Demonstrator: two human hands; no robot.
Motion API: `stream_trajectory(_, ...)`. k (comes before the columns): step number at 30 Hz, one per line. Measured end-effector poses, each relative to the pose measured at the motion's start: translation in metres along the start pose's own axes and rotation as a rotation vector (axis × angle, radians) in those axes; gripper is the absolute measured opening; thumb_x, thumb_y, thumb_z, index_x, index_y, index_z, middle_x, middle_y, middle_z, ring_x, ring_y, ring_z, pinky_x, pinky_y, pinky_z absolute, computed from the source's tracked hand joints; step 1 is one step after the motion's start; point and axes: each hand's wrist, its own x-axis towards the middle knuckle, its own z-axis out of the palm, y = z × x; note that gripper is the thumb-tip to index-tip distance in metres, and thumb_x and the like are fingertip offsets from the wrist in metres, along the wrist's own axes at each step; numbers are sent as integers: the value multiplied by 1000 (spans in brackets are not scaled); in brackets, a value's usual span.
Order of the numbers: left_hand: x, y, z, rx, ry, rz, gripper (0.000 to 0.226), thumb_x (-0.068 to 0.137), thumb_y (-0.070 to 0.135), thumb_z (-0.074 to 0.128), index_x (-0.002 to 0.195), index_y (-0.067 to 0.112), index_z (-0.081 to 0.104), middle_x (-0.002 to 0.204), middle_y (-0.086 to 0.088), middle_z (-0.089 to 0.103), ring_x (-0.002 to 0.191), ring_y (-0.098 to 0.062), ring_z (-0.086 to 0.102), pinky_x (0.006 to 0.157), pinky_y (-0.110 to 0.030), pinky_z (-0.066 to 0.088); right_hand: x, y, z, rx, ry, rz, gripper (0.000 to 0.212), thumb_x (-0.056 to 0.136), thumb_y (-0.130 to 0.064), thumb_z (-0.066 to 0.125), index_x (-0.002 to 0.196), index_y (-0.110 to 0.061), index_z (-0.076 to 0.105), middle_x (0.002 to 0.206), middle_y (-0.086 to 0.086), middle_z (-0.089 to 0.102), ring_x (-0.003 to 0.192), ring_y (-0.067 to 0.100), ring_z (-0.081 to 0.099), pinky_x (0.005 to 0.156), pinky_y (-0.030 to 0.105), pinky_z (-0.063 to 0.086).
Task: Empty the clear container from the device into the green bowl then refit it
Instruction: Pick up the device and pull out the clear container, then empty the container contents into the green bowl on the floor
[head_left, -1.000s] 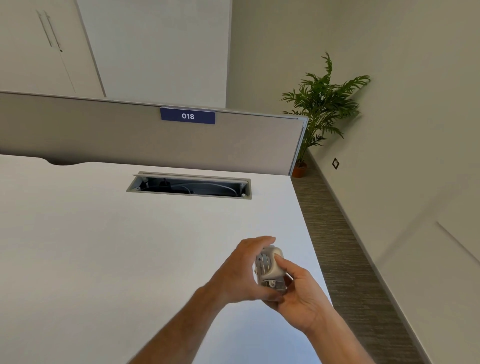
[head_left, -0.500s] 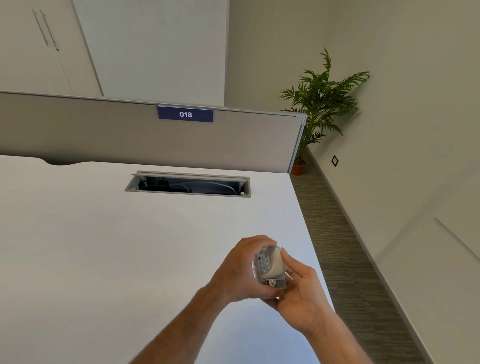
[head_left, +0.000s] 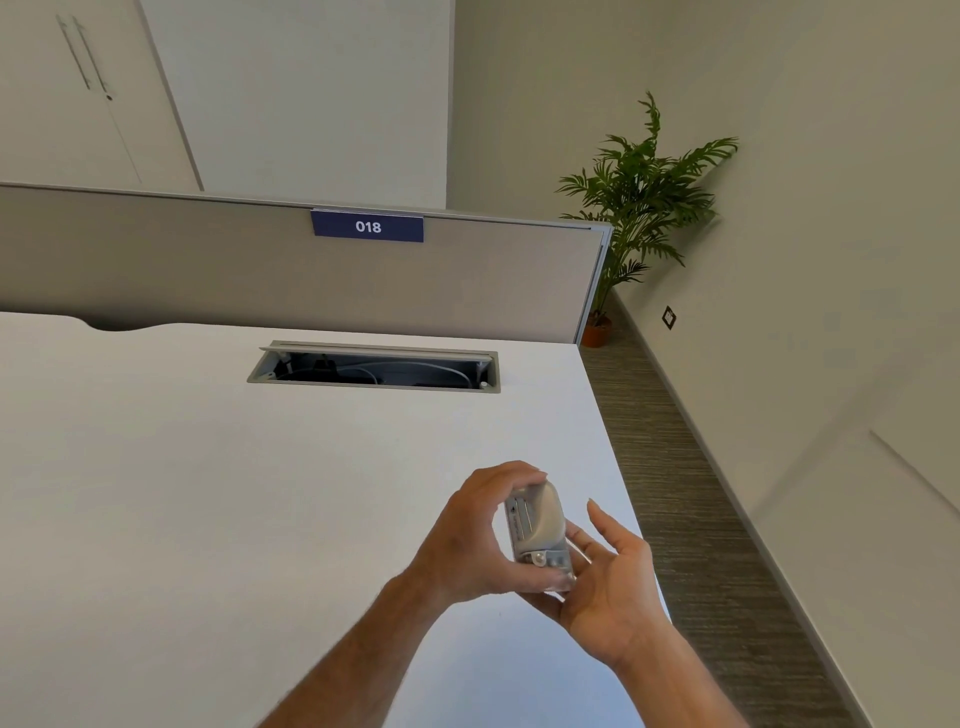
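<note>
A small grey device (head_left: 537, 525) is held above the white desk (head_left: 208, 493), near its right edge. My left hand (head_left: 472, 535) grips it from the left, fingers curled over its top. My right hand (head_left: 613, 587) cups it from below and behind, thumb lifted off and fingers spread. A clear part (head_left: 558, 582) shows at the device's lower end against my right palm; I cannot tell whether it is seated. No green bowl is in view.
An open cable tray (head_left: 374, 368) with wires is set into the desk at the back. A grey partition (head_left: 208, 270) with a blue "018" label stands behind. The desk's right edge drops to carpeted floor; a potted plant (head_left: 639, 208) stands in the corner.
My right thumb has lifted off the device and the right hand has opened out beneath it. The device has tilted slightly in my left hand. The view has shifted a little.
</note>
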Motion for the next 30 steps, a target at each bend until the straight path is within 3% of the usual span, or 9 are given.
stream_trajectory(8, -27, -44, -4, -17, 28, -64, 89, 53, 57, 93, 129, 37, 51, 132, 25, 54, 120, -11, 56, 95, -7, 40, 17, 8, -25, -34, 99, 3, 39, 90, -34, 67, 115, -5, 71, 97, 19, 82, 89, 42, 77, 74, 56, 61)
stream_trajectory(12, -46, -71, 4, -1, -18, -140, 96, 49, 61, 93, 132, 42, 48, 134, 30, 49, 123, -5, 53, 97, -5, 37, 24, 12, -38, -69, 135, 7, 31, 92, -24, 67, 111, 0, 75, 103, 19, 80, 98, 38, 70, 80, 58, 61)
stream_trajectory(16, -64, -89, 15, 19, -80, -186, 97, 47, 63, 92, 130, 52, 43, 135, 34, 44, 125, 1, 49, 100, -3, 35, 29, 15, -47, -74, 174, 25, 28, 96, -19, 63, 110, 4, 73, 102, 22, 80, 99, 40, 69, 75, 57, 61)
stream_trajectory(21, -74, -101, 26, 31, -158, -213, 99, 48, 53, 93, 135, 36, 48, 137, 27, 45, 126, 6, 45, 105, -9, 35, 31, 17, -55, -76, 216, 43, 27, 95, -16, 63, 110, 5, 73, 107, 25, 78, 95, 42, 70, 71, 56, 63)
stream_trajectory(24, -76, -105, 29, 18, -198, -212, 96, 52, 49, 93, 135, 36, 48, 138, 26, 46, 126, 5, 46, 104, -11, 37, 30, 18, -57, -67, 241, 48, 29, 96, -18, 63, 112, 4, 71, 113, 27, 76, 100, 44, 70, 70, 55, 63)
stream_trajectory(30, -82, -114, 34, -18, -223, -237, 97, 51, 52, 93, 135, 42, 45, 137, 29, 44, 125, 6, 46, 102, -11, 40, 30, 19, -61, -59, 235, 45, 30, 97, -20, 62, 108, 5, 73, 104, 26, 78, 98, 43, 70, 68, 55, 63)
